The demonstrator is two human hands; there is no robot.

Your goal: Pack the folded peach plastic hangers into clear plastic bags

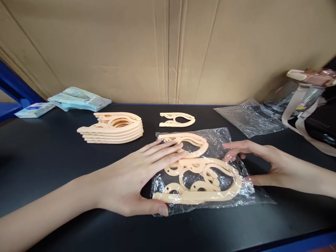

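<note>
A clear plastic bag (223, 140) lies flat in the middle of the black table, with several cream folding hangers (194, 197) inside it. My left hand (139, 175) rests on the bag's left part, its fingers stretched over the upper hangers and its thumb at the lower left edge. At the bag's right edge is my right hand (257, 157), fingers and thumb apart and touching the plastic. Left of the bag sits a stack of cream hangers (115, 134), and one single hanger (190, 122) lies behind the bag.
Two light blue packets (78, 99) (35, 110) lie at the back left. Another clear bag (249, 117) is at the back right, beside a transparent bottle (309, 94) with a strap. A cardboard wall (131, 52) stands behind the black table (65, 217).
</note>
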